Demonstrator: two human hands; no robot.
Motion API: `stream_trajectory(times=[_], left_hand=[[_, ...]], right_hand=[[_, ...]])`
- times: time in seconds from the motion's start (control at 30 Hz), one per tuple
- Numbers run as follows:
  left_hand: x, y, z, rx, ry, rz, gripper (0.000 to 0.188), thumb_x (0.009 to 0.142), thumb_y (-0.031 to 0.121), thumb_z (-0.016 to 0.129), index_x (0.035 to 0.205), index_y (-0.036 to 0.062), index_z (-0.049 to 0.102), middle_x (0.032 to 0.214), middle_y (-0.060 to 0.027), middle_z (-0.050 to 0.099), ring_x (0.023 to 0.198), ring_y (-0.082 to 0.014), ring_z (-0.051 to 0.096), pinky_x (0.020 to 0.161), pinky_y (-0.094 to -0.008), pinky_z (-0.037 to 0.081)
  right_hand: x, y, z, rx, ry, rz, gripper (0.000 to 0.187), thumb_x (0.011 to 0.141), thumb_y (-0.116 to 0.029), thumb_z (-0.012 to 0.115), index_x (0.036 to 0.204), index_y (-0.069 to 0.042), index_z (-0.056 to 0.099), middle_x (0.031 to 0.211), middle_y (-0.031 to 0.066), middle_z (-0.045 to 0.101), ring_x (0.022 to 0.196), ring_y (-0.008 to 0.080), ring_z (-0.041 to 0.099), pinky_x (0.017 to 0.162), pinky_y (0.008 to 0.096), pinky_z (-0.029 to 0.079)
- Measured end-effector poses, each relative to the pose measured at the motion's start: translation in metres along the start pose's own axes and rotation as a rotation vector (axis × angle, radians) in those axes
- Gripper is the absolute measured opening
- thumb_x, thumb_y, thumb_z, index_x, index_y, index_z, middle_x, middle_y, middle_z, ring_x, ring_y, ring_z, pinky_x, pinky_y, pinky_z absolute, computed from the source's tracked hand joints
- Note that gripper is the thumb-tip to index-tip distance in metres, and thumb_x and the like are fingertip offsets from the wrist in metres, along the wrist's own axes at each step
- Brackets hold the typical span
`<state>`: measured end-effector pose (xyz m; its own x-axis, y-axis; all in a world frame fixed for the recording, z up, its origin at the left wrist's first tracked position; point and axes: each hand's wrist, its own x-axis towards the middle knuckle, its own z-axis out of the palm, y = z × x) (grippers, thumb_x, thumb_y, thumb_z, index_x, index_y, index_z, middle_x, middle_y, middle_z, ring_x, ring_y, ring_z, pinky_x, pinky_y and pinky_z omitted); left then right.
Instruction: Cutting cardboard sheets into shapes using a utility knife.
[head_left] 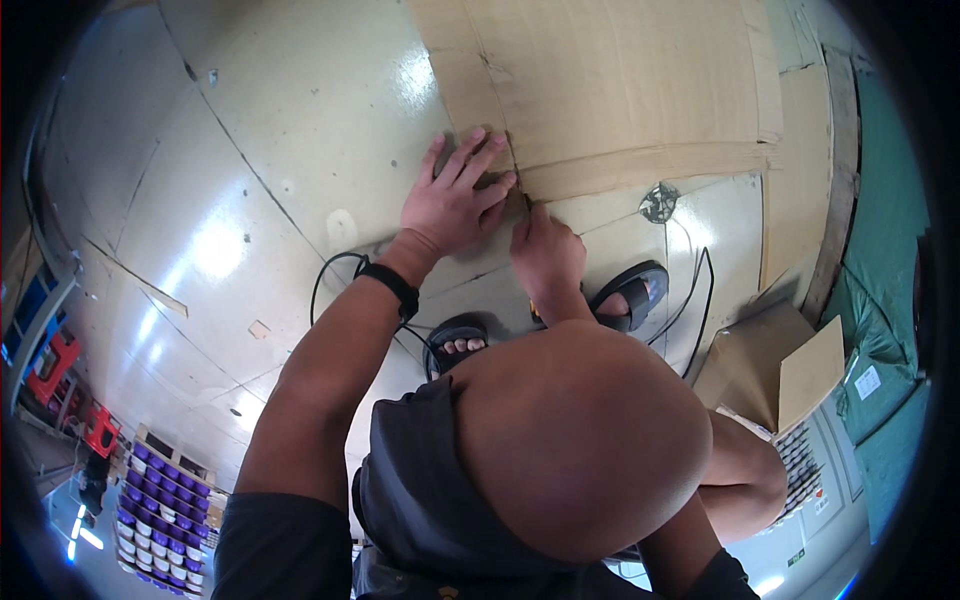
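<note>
The left hand (pixel 455 205) lies flat with fingers spread on the near left corner of a large flattened brown cardboard sheet (pixel 620 90), pressing it against the glossy pale floor (pixel 250 150); it grips nothing. A black wristband (pixel 392 288) circles that wrist. Just right of it, the right hand (pixel 545 255) is curled, fingertips pinched at the sheet's near edge, touching the cardboard beside the left fingers; whether something small sits between those fingers cannot be told. The cardboard spreads far and right from the hands, covering the far floor. Near the hands, two feet in dark open sandals (pixel 630 295) stand on the floor, a thin black cable (pixel 325 275) looping beside them. At the near right sits an open brown cardboard box (pixel 775 365).
</note>
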<state>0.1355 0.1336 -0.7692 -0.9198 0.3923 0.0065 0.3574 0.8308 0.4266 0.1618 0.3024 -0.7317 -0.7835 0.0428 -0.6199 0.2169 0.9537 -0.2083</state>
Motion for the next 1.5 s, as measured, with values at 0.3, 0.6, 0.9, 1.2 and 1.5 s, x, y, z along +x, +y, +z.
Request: stream_trajectory(times=[0.3, 0.6, 0.9, 1.2, 1.5], left_hand=[[0.003, -0.002, 0.001, -0.006, 0.007, 0.011, 0.021, 0.087, 0.037, 0.069, 0.107, 0.0311, 0.074, 0.156, 0.0005, 0.047, 0.146, -0.0216, 0.039, 0.120, -0.0569, 0.029], [0.003, -0.004, -0.004, -0.021, -0.013, 0.053, 0.032, 0.089, 0.033, 0.066, 0.119, 0.0261, 0.071, 0.157, -0.0036, 0.045, 0.147, -0.0261, 0.038, 0.120, -0.0567, 0.028], [0.012, 0.009, -0.004, 0.024, -0.002, 0.070, 0.035, 0.087, 0.029, 0.065, 0.119, 0.0186, 0.072, 0.158, -0.0119, 0.043, 0.149, -0.0351, 0.032, 0.122, -0.0568, 0.021], [0.012, 0.003, -0.022, 0.043, -0.045, 0.136, 0.031, 0.089, 0.025, 0.061, 0.115, 0.0121, 0.071, 0.150, -0.0191, 0.047, 0.138, -0.0424, 0.040, 0.111, -0.0564, 0.031], [0.082, 0.006, -0.061, -0.043, -0.143, 0.291, 0.028, 0.092, 0.022, 0.062, 0.115, 0.0056, 0.064, 0.137, -0.0181, 0.056, 0.125, -0.0409, 0.053, 0.104, -0.0536, 0.040]], right_hand=[[0.001, -0.002, 0.001, -0.025, -0.045, 0.064, 0.024, 0.099, -0.031, 0.046, 0.101, -0.010, 0.057, 0.090, 0.0187, 0.073, 0.084, 0.0422, 0.072, 0.076, 0.0576, 0.057], [-0.013, 0.020, -0.004, 0.135, 0.096, 0.072, 0.026, 0.100, -0.032, 0.049, 0.099, -0.007, 0.057, 0.081, 0.0231, 0.069, 0.076, 0.0460, 0.069, 0.073, 0.0592, 0.055], [0.066, 0.161, -0.138, 0.298, 0.253, 0.549, 0.038, 0.103, -0.035, 0.047, 0.110, -0.001, 0.064, 0.102, 0.0289, 0.071, 0.101, 0.0459, 0.069, 0.088, 0.0572, 0.054], [0.059, 0.273, -0.201, 0.893, -0.073, 0.464, 0.035, 0.107, -0.039, 0.045, 0.117, -0.008, 0.060, 0.107, 0.0179, 0.071, 0.085, 0.0321, 0.073, 0.076, 0.0465, 0.058], [0.087, 0.347, -0.130, 1.511, 0.226, 0.219, 0.028, 0.094, -0.013, 0.066, 0.115, 0.003, 0.058, 0.104, 0.0167, 0.069, 0.087, 0.0301, 0.072, 0.070, 0.0432, 0.059]])
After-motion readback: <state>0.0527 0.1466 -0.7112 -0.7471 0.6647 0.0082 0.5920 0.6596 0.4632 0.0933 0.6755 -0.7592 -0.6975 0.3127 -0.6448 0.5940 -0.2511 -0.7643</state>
